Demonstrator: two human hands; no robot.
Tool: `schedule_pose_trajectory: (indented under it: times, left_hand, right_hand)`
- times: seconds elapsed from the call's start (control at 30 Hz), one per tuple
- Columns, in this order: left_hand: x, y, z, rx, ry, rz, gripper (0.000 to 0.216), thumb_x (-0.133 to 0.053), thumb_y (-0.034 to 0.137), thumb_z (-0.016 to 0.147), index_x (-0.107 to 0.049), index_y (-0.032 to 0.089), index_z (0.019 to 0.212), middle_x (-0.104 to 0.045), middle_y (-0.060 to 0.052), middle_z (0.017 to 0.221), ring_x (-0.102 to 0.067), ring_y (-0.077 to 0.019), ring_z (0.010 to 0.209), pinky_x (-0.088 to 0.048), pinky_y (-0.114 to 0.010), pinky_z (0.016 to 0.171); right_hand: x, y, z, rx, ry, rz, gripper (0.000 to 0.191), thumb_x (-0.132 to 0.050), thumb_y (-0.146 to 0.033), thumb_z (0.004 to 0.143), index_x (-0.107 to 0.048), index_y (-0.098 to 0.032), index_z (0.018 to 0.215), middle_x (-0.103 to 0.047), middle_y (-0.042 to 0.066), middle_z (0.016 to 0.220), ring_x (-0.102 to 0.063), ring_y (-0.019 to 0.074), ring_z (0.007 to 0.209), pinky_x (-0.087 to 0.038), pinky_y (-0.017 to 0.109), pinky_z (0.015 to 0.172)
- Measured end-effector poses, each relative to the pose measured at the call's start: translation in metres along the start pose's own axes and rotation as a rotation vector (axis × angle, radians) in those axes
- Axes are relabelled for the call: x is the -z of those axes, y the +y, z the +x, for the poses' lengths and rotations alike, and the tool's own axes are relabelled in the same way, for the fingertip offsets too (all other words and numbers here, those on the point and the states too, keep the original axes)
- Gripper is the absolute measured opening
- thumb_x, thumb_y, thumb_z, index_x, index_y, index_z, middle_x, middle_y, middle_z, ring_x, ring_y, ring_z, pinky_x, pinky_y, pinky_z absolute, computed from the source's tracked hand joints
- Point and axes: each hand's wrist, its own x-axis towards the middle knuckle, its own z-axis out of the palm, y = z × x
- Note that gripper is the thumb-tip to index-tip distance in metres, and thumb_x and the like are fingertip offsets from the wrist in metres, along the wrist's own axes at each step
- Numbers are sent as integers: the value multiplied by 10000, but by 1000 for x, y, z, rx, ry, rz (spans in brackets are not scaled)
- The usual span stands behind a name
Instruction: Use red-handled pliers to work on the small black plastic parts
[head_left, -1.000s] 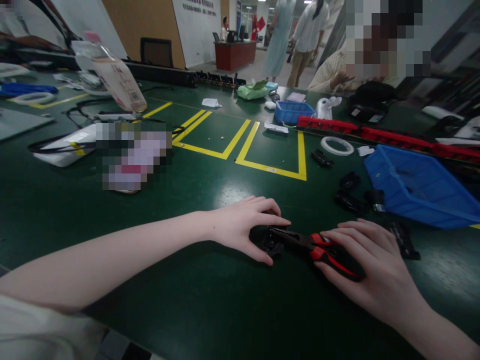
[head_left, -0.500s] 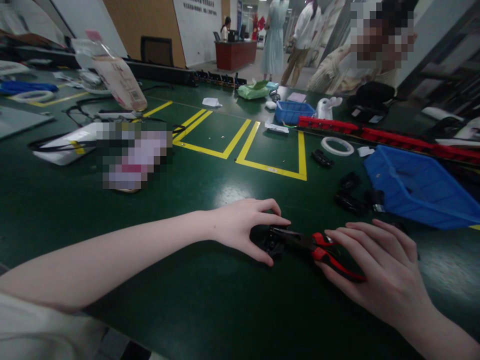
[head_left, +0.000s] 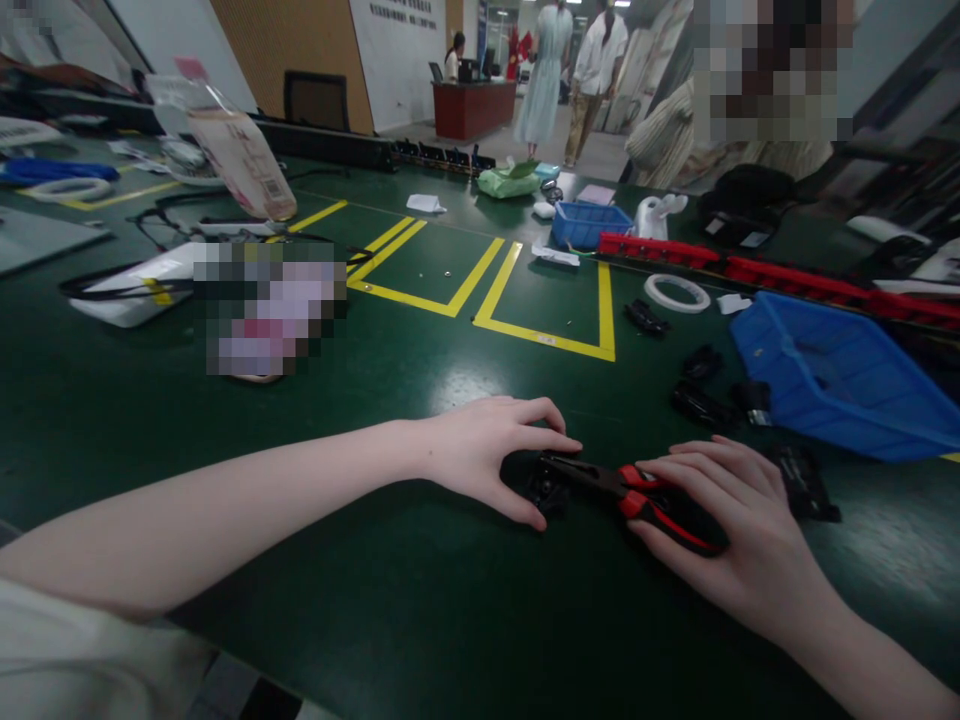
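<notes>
My left hand [head_left: 495, 450] rests on the green table, its thumb and fingers curved around a small black part [head_left: 549, 492] and closed on it. The part's exact kind does not show. My right hand [head_left: 731, 540] grips the red and black handles of a pair of pliers [head_left: 630, 490]. The dark jaws of the pliers reach left and touch the black part between my left thumb and forefinger. Several similar black parts lie beyond my right hand, one of them [head_left: 804, 482] right beside its knuckles.
A blue bin [head_left: 847, 385] stands at the right, with a white tape ring [head_left: 676, 293] near it. A long red strip [head_left: 712, 258] runs behind. A phone [head_left: 281, 320], a white pouch [head_left: 139, 290] and a bottle [head_left: 244, 160] are at the left. A person sits across the table.
My right hand has shifted slightly left and closed further around the handles, which now stand closer together. The left hand has stayed put. A black part beside my right hand has come into view.
</notes>
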Motion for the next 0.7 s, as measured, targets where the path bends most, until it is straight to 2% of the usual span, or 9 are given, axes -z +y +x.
schedule_pose_trajectory:
  times: [0.2,0.43,0.7]
  left_hand:
    - [-1,1,1,9,-7,4,779,-820,508,739,-546,159,1378,-562,-140,1327,-620,-291,1101,-500,-396,908]
    - [-2,-1,1,-4,5,3,779,-815,513,741,-552,144,1375,-568,-137,1312,-628,-293,1074,-502,-407,892]
    - [-2,-1,0,-4,2,0,763,-800,522,755,-544,157,1374,-561,-138,1317,-624,-289,1080,-504,-392,887]
  right_hand:
    - [0,1,0,-22,39,-3,367,-605,-417,878,-584,-193,1169,-675,101,1031,-590,286,1018,-431,476,913]
    - [2,3,0,3,35,-21,325,-598,-408,880,-602,-194,1124,-679,101,993,-594,292,1011,-429,495,927]
    - [9,-3,3,92,62,-133,351,-642,-352,851,-604,-147,1133,-710,118,942,-620,304,954,-436,509,922]
